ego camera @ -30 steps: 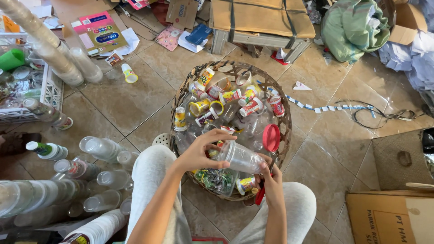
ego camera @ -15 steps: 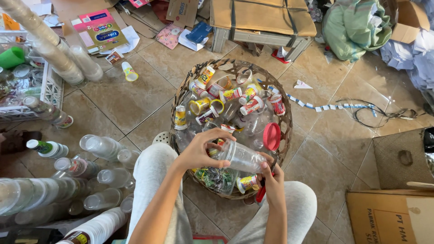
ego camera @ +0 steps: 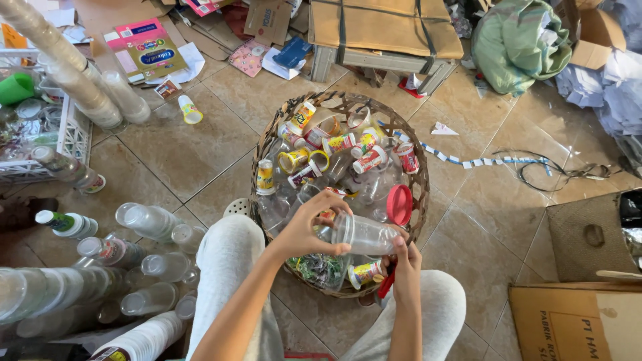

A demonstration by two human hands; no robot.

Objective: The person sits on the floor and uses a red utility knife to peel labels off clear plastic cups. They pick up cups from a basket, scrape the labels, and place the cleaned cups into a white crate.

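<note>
Tiled floor, frame centre: left hand [ego camera: 309,230] and right hand [ego camera: 403,259] both grip a clear plastic cup [ego camera: 366,234] over a woven basket [ego camera: 420,194] of cups.

cup: clear plastic cup [ego camera: 366,234], empty as far as we can see
pose: on its side, held over the wicker basket [ego camera: 420,175]

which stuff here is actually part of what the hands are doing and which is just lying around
In hand:
left hand and right hand on a clear plastic cup
woven basket of cups under it
stacked clear cups beside the knee

Lying about:
flattened cardboard
green cloth bundle
black cord
stray cup
</note>
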